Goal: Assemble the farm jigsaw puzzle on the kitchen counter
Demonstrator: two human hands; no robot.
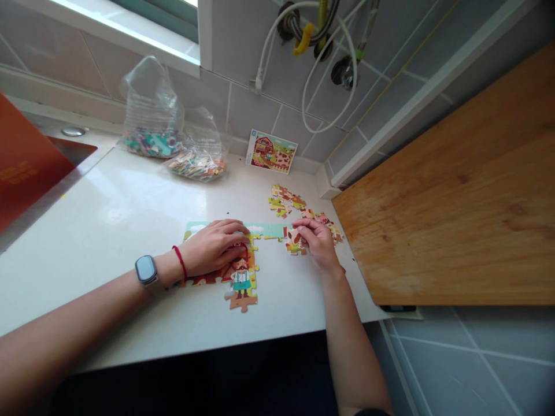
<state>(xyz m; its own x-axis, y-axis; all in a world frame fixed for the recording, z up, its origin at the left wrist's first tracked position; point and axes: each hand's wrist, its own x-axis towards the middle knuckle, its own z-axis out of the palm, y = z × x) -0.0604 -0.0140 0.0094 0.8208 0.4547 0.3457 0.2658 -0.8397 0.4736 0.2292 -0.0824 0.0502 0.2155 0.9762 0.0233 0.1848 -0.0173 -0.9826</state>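
We see two hands over one white counter (143, 202), with one part-built puzzle (243, 286) lying flat between them, near the front edge. The left hand (223, 242) rests palm down across the puzzle, its fingers stretched out side by side and closed around nothing; it hides much of the picture, though we can make out one figure with a moustache in a teal apron at the lower right. On that wrist we count one watch (146, 269) and one red band (179, 263). The right hand (318, 242) has its thumb and forefinger pinched together on the edge of one spotted clump (293, 240) at the right end of the puzzle's sky strip; whether the two are joined, we cannot tell. Beyond this hand lie two groups of loose pieces (284, 199), one of them partly behind the fingers, too overlapped for us to count. One card (272, 151) leans against the wall, showing a barn and a cow. To its left stand two clear bags of pieces, one taller bag (151, 136) and one lower bag (199, 159), touching. At our right is one wooden board (459, 202).
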